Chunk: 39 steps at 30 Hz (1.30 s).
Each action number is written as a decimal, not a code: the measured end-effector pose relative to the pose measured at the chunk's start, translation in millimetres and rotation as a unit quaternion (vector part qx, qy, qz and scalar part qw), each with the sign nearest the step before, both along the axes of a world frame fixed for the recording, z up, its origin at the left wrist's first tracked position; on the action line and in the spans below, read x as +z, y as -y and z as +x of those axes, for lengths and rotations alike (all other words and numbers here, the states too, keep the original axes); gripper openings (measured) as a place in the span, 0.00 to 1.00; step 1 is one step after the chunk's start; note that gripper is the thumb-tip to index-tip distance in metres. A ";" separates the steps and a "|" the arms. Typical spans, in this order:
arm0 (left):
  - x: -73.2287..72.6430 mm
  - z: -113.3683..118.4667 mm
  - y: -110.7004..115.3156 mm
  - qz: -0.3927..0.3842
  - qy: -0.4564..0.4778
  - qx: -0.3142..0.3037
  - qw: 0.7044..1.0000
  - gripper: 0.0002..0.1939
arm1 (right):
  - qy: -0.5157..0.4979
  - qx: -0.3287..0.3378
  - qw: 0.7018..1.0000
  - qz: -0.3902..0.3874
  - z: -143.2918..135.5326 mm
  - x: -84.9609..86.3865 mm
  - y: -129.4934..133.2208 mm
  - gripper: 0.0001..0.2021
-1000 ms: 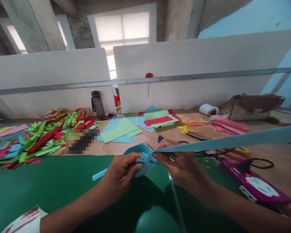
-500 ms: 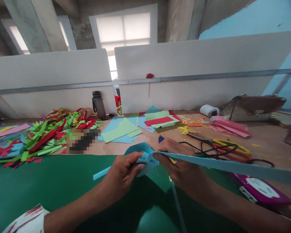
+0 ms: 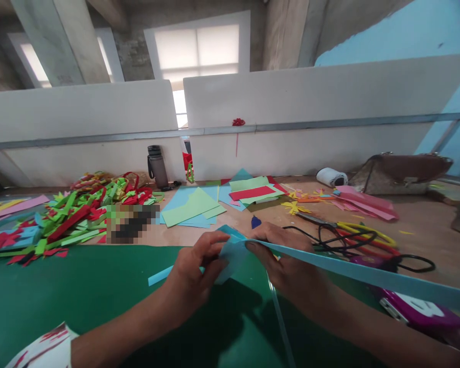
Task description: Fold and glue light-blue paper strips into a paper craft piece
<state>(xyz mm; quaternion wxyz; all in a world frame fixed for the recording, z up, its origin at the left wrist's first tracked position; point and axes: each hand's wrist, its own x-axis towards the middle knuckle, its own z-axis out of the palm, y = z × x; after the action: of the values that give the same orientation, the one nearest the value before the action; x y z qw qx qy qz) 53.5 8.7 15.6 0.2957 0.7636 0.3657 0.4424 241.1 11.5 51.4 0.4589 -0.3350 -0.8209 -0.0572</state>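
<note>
A long light-blue paper strip [image 3: 368,272] runs from the folded blue paper [image 3: 233,255] out past the right edge. My left hand [image 3: 193,268] is closed on the folded part, and a short blue end [image 3: 160,276] sticks out on its left. My right hand [image 3: 285,250] pinches the strip between thumb and fingers, close beside the fold. A dark-blue pointed tip [image 3: 255,222] shows just beyond my right hand, and a clear thin rod [image 3: 279,317] comes out below it. Whatever lies between them is hidden by the hand.
A green mat [image 3: 80,296] covers the near table. Scissors [image 3: 362,230] and a black cable [image 3: 329,237] lie right, near a purple box-like object [image 3: 417,309]. Cut paper scraps [image 3: 80,214] pile up left; coloured sheets [image 3: 193,207], a bottle [image 3: 158,166] and a bag [image 3: 402,174] stand behind.
The folded blue paper has turned between my hands, with a flat face now showing by my left fingers. My left fingers have shifted their grip; the long strip hangs slightly lower at right.
</note>
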 end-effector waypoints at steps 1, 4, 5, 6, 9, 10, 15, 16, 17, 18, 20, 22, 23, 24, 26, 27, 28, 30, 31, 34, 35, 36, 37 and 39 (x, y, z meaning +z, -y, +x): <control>-0.7 -0.2 0.0 0.016 -0.002 0.003 1.000 0.14 | 0.013 -0.003 1.000 0.004 0.5 -0.1 0.0 0.09; -1.4 -1.4 -1.3 0.056 -0.037 0.016 0.998 0.12 | 0.040 -0.013 0.999 0.001 2.9 -1.5 0.7 0.11; -1.3 -1.9 -1.9 0.063 -0.047 0.018 0.997 0.12 | 0.040 -0.015 0.999 -0.005 3.8 -2.3 1.0 0.12; -1.2 -2.4 -2.6 0.066 -0.053 0.020 0.996 0.12 | 0.037 -0.016 0.999 -0.012 4.5 -3.1 1.2 0.12; -0.4 -3.4 -4.3 0.069 -0.057 0.021 0.996 0.11 | 0.032 -0.022 0.999 -0.031 6.1 -5.2 1.3 0.10; 0.0 -3.6 -4.6 0.069 -0.057 0.019 0.996 0.11 | 0.035 -0.023 0.999 -0.032 6.2 -5.4 1.2 0.09; 2.2 -3.5 -5.5 0.100 -0.068 0.020 0.992 0.08 | 0.038 -0.002 0.998 -0.042 4.6 -4.3 1.3 0.11; 2.4 -3.4 -5.9 0.108 -0.071 0.020 0.991 0.07 | 0.029 0.005 0.999 -0.043 4.2 -4.1 1.4 0.10; 2.4 -3.4 -6.3 0.117 -0.070 0.020 0.991 0.07 | 0.018 0.011 0.999 -0.044 3.9 -4.0 1.4 0.10; 2.4 -3.5 -6.7 0.125 -0.067 0.018 0.990 0.06 | 0.009 0.016 0.999 -0.048 3.8 -4.1 1.2 0.10; 2.1 -3.8 -7.1 0.141 -0.061 0.014 0.988 0.06 | -0.001 0.024 0.998 -0.058 4.3 -4.2 0.7 0.09; 2.1 -4.1 -7.1 0.143 -0.062 0.009 0.988 0.06 | 0.006 0.020 0.998 -0.062 5.2 -4.0 0.0 0.08; 2.3 -4.2 -7.0 0.140 -0.064 0.007 0.988 0.06 | 0.010 0.013 0.998 -0.062 5.6 -3.6 -0.3 0.07; 2.5 -4.2 -7.0 0.136 -0.067 0.006 0.988 0.06 | 0.014 0.008 0.998 -0.058 6.0 -3.1 -0.6 0.07; 2.9 -4.2 -7.0 0.131 -0.068 0.007 0.989 0.06 | 0.029 0.003 0.998 -0.047 6.3 -2.1 -0.8 0.08; 3.1 -4.1 -7.2 0.129 -0.068 0.008 0.989 0.06 | 0.037 0.004 0.998 -0.041 6.4 -1.7 -0.8 0.10; 3.2 -4.1 -7.3 0.127 -0.068 0.009 0.990 0.06 | 0.043 0.002 0.998 -0.035 6.5 -1.5 -0.8 0.10; 3.2 -4.0 -7.5 0.124 -0.069 0.007 0.990 0.06 | 0.050 -0.013 0.998 -0.027 6.8 -1.7 -0.8 0.08; 3.2 -3.9 -7.6 0.123 -0.071 0.007 0.990 0.06 | 0.049 -0.023 0.998 -0.024 7.0 -1.9 -0.9 0.07; 3.2 -4.0 -7.3 0.124 -0.076 0.007 0.989 0.05 | 0.051 -0.005 0.998 -0.037 7.4 -1.9 -1.3 0.07; 3.3 -4.1 -7.1 0.127 -0.075 0.007 0.989 0.05 | 0.055 0.012 0.997 -0.044 7.4 -1.4 -1.5 0.09; 3.4 -4.1 -6.9 0.130 -0.074 0.007 0.989 0.05 | 0.055 0.026 0.997 -0.051 7.3 -0.7 -1.8 0.10; 3.4 -4.1 -6.8 0.133 -0.073 0.007 0.988 0.05 | 0.052 0.036 0.996 -0.056 7.2 0.2 -2.0 0.10; 3.4 -3.9 -6.6 0.137 -0.074 0.005 0.988 0.05 | 0.041 0.041 0.997 -0.058 6.7 2.0 -2.5 0.09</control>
<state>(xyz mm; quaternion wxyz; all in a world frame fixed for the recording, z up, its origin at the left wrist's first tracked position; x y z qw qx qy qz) 49.6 15.3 18.9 0.1580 0.8257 0.3262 0.4322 247.8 14.0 53.3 0.4063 -0.3242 -0.8543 -0.0041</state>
